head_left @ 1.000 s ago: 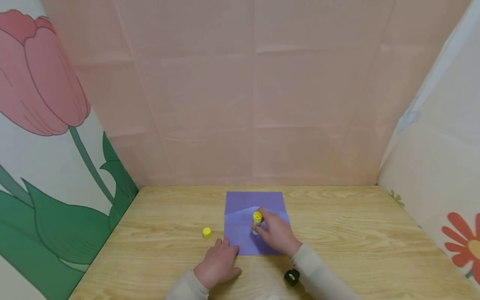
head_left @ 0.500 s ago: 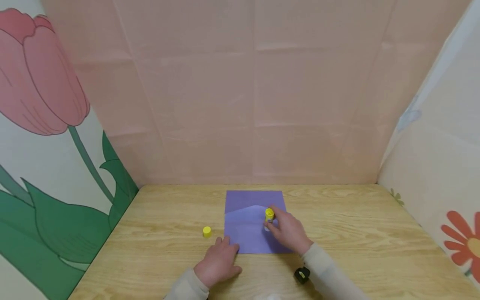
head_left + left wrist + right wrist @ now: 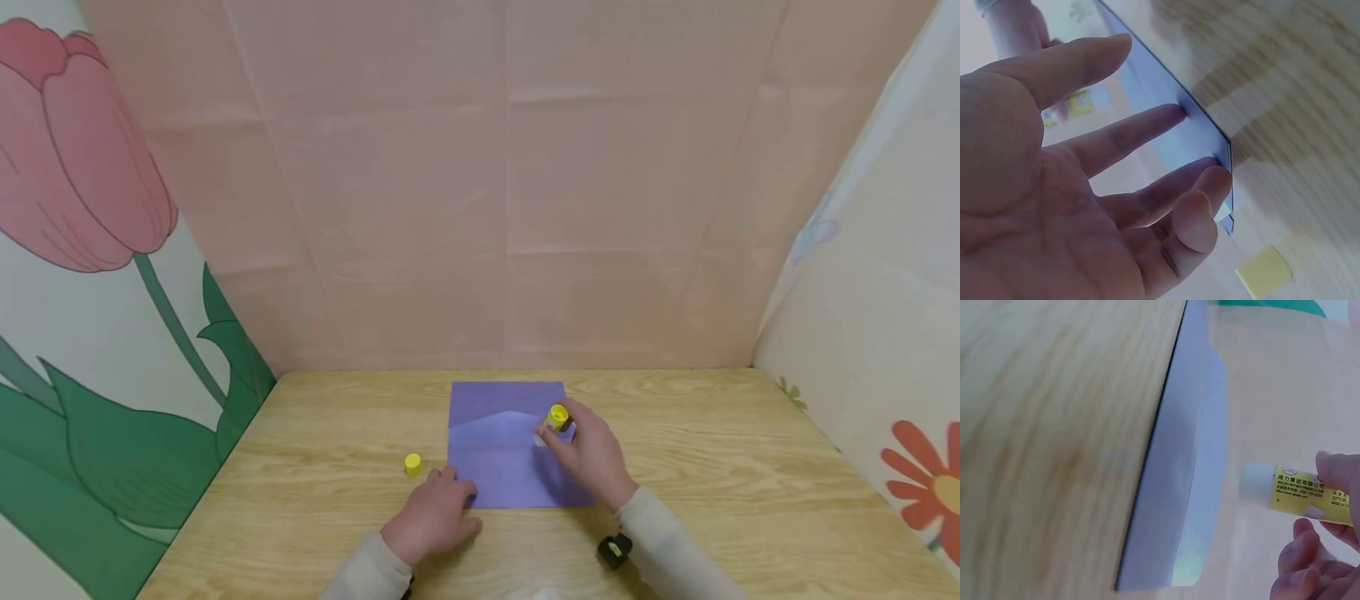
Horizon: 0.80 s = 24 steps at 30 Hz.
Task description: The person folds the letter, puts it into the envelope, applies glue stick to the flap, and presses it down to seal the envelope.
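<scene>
Purple paper, with a folded flap across its upper part, lies on the wooden table. Toward the paper's right edge my right hand pinches a yellow glue stick between thumb and fingers. Its uncapped white end points down at the paper, and the right wrist view shows a gap between that end of the glue stick and the sheet. With loosely bent fingers, my left hand rests on the paper's lower left corner; two fingertips touch the sheet in the left wrist view.
The yellow cap stands on the table just left of the paper. A small black device shows at the right wrist. Pinkish sheeting hangs behind the table, with flower-printed panels on both sides.
My right hand has moved right and away from me with the glue stick, which has lifted and tilted. My left hand has stayed almost still on the paper.
</scene>
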Motion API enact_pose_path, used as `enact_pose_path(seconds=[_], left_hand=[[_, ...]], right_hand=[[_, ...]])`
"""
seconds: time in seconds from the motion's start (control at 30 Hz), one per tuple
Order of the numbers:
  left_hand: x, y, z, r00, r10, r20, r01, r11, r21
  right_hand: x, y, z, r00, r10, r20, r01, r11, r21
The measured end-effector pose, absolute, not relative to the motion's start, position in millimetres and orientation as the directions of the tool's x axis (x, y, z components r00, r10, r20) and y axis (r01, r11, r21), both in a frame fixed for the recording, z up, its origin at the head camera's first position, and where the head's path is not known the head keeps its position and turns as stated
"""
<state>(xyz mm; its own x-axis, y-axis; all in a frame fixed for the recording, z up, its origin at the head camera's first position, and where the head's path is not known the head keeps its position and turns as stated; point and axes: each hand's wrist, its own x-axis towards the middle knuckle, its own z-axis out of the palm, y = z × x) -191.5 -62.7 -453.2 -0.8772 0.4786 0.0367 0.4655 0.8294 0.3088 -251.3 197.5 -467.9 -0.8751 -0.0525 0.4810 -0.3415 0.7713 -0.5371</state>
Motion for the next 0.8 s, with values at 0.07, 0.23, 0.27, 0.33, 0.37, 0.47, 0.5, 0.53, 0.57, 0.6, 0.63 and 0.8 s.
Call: enact_pose_path(seconds=[0.07,0.23,0.27,0.33,0.37,0.47,0.5,0.53,0.57,0.6,0.63,0.8], left_hand=[[-195,-64,-453,-0.877,0.48,0.032,0.463,0.824,0.326],[-203,-71,-454,-0.885,0.462,0.059,0.448,0.81,0.38],[-205,-73,-454,-0.891,0.448,0.077,0.441,0.809,0.389],[-208,-78,-453,-0.907,0.402,0.126,0.417,0.813,0.405],[-209,-80,-453,-0.917,0.372,0.147,0.399,0.822,0.408],[-214,-90,-453,-0.94,0.273,0.204,0.334,0.854,0.399],[-215,-93,-452,-0.947,0.242,0.21,0.309,0.863,0.399],[-216,-96,-452,-0.954,0.213,0.209,0.282,0.873,0.398],[-217,-100,-452,-0.961,0.189,0.204,0.258,0.881,0.398],[-218,-103,-452,-0.965,0.172,0.197,0.239,0.885,0.399],[-219,-106,-452,-0.969,0.159,0.19,0.224,0.89,0.398],[-225,-115,-454,-0.978,0.146,0.149,0.195,0.893,0.406]], right_hand=[[-250,201,-466,-0.884,-0.04,0.467,-0.326,0.767,-0.552],[-248,209,-462,-0.923,0.01,0.384,-0.257,0.727,-0.637],[-247,211,-461,-0.927,0.021,0.374,-0.248,0.715,-0.654],[-246,215,-459,-0.929,0.042,0.366,-0.24,0.687,-0.686],[-246,217,-458,-0.928,0.052,0.369,-0.24,0.675,-0.698],[-244,221,-456,-0.921,0.07,0.383,-0.25,0.646,-0.721],[-244,222,-455,-0.923,0.072,0.379,-0.249,0.638,-0.729],[-243,223,-455,-0.926,0.074,0.371,-0.246,0.628,-0.738],[-242,224,-454,-0.928,0.074,0.365,-0.243,0.621,-0.745],[-241,225,-454,-0.933,0.073,0.353,-0.237,0.615,-0.752],[-240,226,-454,-0.938,0.069,0.341,-0.231,0.61,-0.758],[-238,229,-457,-0.951,0.051,0.305,-0.211,0.615,-0.76]])
